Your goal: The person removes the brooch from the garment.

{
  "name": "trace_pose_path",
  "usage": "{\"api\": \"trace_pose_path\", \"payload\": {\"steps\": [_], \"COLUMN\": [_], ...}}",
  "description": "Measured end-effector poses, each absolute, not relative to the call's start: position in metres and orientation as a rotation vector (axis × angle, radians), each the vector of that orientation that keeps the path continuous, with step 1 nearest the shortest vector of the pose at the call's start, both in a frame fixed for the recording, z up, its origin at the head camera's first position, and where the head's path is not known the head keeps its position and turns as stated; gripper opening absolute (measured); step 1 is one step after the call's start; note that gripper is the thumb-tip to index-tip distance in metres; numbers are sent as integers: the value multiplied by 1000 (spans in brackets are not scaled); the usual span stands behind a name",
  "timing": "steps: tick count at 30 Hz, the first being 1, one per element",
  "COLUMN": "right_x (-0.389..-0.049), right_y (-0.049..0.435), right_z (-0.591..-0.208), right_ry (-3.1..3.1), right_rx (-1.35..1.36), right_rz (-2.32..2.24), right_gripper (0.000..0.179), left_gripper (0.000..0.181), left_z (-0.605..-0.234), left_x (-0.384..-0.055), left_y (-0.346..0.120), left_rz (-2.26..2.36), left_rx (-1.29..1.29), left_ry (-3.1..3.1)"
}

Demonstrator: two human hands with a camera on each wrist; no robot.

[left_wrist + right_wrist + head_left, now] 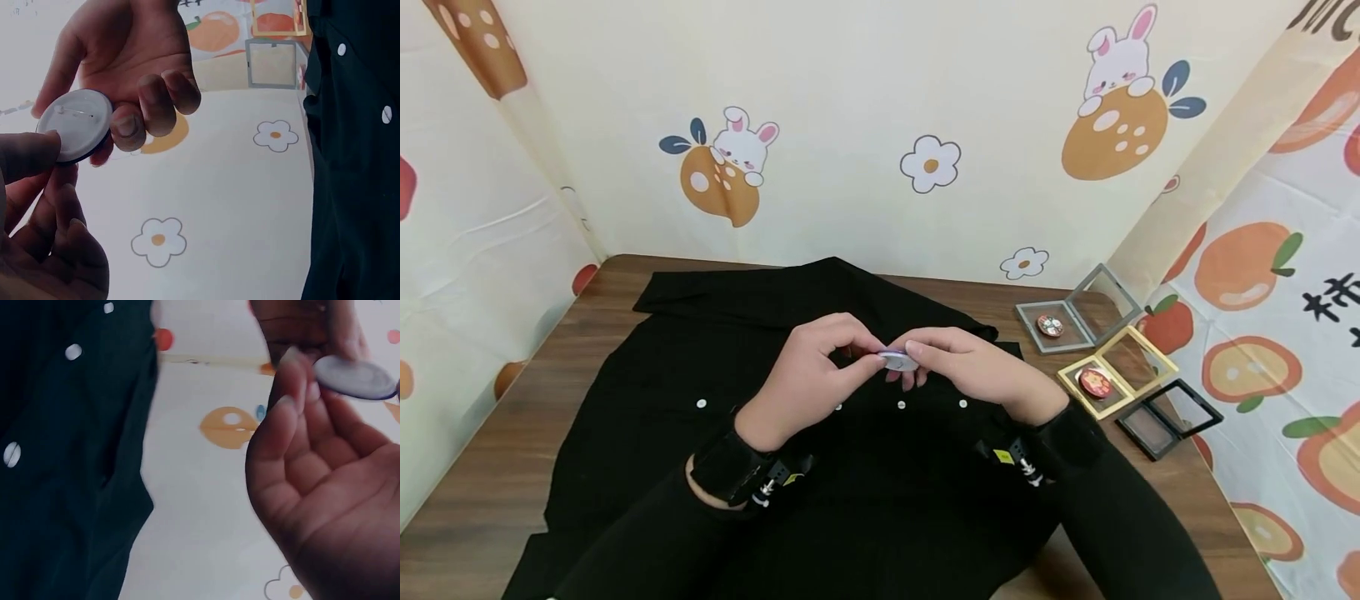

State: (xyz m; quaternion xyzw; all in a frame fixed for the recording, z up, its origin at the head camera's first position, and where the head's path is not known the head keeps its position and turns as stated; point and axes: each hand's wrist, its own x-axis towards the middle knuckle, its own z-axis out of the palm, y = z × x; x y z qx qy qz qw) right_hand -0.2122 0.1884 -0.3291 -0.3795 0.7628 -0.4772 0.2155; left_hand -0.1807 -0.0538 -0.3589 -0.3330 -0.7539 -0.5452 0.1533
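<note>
Over the black shirt (647, 400), my two hands hold a round pin badge (898, 361) between them. My left hand (816, 375) pinches its left edge, the thumb lying on the white back in the left wrist view. From the other side my right hand (973, 367) grips the badge's rim with thumb and fingertips. That white back, with a thin metal pin (75, 112) across it, faces up in the head view; the front is turned away. White buttons (901, 405) run in a row across the shirt below the hands.
At the right of the wooden table (482, 467) stand three open display cases: a grey case (1081, 327) with a badge inside, a yellow case (1116, 379) with a red badge (1095, 383), and a black case (1167, 423). Printed cloth (842, 183) hangs behind and at both sides.
</note>
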Motion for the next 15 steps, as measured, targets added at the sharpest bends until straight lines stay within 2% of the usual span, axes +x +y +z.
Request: {"api": "trace_pose_path", "payload": {"steps": [15], "right_x": [-228], "right_y": [192], "right_z": [-318], "right_ry": [1830], "right_rx": [-1162], "right_rz": [-1083], "right_gripper": [29], "left_gripper": [15], "left_z": [-357], "left_x": [-176], "left_y": [-50], "left_rz": [-1330], "left_rx": [-1230], "left_ry": [-2075]}}
